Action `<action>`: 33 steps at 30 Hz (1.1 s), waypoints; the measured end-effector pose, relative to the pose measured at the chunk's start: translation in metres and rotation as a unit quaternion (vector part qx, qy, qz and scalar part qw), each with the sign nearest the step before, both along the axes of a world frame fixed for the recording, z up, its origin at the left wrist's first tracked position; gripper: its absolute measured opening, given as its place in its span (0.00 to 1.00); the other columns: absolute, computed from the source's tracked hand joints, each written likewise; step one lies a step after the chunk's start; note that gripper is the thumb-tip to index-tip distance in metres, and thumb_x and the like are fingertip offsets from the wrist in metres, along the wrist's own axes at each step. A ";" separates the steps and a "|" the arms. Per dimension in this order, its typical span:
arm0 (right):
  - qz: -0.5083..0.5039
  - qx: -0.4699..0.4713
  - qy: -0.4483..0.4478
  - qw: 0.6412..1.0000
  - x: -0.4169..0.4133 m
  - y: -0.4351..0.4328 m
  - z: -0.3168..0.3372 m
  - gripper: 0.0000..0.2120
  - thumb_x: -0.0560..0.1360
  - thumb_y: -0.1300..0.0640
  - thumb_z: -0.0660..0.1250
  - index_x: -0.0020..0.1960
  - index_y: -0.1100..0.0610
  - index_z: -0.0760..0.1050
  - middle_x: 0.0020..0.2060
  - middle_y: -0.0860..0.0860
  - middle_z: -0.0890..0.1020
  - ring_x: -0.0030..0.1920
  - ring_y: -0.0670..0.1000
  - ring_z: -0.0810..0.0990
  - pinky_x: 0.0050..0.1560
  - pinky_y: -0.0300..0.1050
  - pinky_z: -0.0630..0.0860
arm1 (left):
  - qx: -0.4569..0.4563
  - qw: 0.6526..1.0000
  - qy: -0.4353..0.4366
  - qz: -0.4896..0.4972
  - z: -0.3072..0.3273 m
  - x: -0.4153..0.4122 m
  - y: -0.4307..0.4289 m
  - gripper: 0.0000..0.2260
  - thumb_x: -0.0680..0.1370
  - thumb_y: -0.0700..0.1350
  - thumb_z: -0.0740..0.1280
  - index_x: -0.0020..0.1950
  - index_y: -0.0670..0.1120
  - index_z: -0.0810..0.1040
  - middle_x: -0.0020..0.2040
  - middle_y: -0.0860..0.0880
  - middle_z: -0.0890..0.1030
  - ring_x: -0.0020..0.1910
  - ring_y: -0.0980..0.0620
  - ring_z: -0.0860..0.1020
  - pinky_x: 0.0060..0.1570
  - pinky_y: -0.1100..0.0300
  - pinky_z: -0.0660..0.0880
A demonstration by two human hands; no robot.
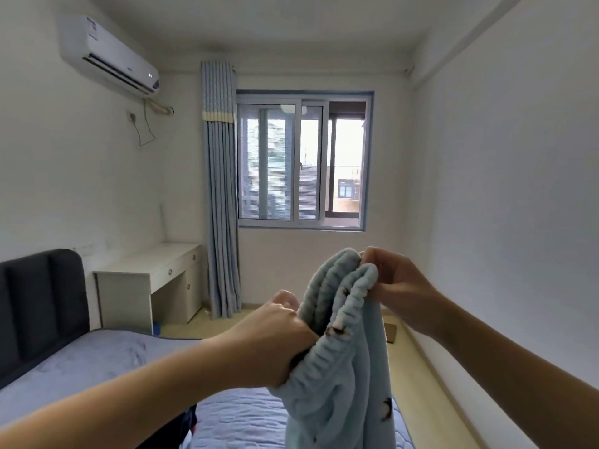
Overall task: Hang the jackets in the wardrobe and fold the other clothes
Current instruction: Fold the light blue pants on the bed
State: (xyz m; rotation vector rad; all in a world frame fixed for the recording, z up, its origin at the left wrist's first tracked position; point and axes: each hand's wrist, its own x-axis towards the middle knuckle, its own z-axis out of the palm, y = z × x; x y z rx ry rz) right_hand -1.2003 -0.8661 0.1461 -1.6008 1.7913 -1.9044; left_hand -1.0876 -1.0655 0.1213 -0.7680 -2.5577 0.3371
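Pale blue fleece garment point(340, 384), with a gathered elastic edge and small dark prints, is held up in the air at 5 o'clock in the view. It is raised above the bed, and its length hangs down past the lower edge.

A bed point(97, 367) with a grey-blue quilted cover is seen from 8 o'clock to 6 o'clock, and its dark padded headboard point(42, 303) is set against the wall at 9 o'clock. A sliding window point(301, 160) is placed at the centre, with a blue-grey curtain point(220, 189) drawn back just beside it at 11 o'clock. A white desk point(155, 277) is stood between headboard and curtain. A white air conditioner point(107, 56) is mounted high at 10 o'clock.

The elastic edge is gripped low down by the left hand point(278, 338), fingers curled round the fabric. The top of the bunched edge is pinched by the right hand point(395, 286), slightly higher, at 4 o'clock. A small brown box point(390, 332) is seen on the floor behind the garment.
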 end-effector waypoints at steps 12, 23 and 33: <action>-0.118 0.118 0.153 0.974 0.002 0.032 -0.013 0.19 0.70 0.77 0.66 0.54 0.59 0.70 0.58 0.50 0.75 0.54 0.50 0.78 0.51 0.45 0.80 | 0.179 0.983 -0.016 -0.037 0.010 0.023 -0.021 0.05 0.77 0.55 0.56 0.43 0.57 0.64 0.34 0.64 0.69 0.37 0.54 0.73 0.38 0.73 0.63; -0.067 0.338 0.510 0.789 0.005 0.026 0.002 0.08 0.75 0.59 0.68 0.53 0.50 0.76 0.56 0.44 0.70 0.52 0.43 0.74 0.52 0.33 0.74 | 0.213 0.977 0.012 0.003 0.008 0.031 -0.041 0.15 0.78 0.65 0.50 0.47 0.57 0.69 0.38 0.63 0.76 0.37 0.56 0.76 0.41 0.75 0.69; -0.092 0.348 0.415 0.836 -0.012 0.012 0.011 0.04 0.71 0.63 0.68 0.38 0.61 0.76 0.46 0.52 0.77 0.46 0.53 0.78 0.46 0.50 0.77 | 0.248 0.968 -0.027 -0.011 0.021 0.045 -0.057 0.12 0.78 0.62 0.57 0.46 0.56 0.72 0.36 0.61 0.75 0.38 0.62 0.71 0.46 0.71 0.68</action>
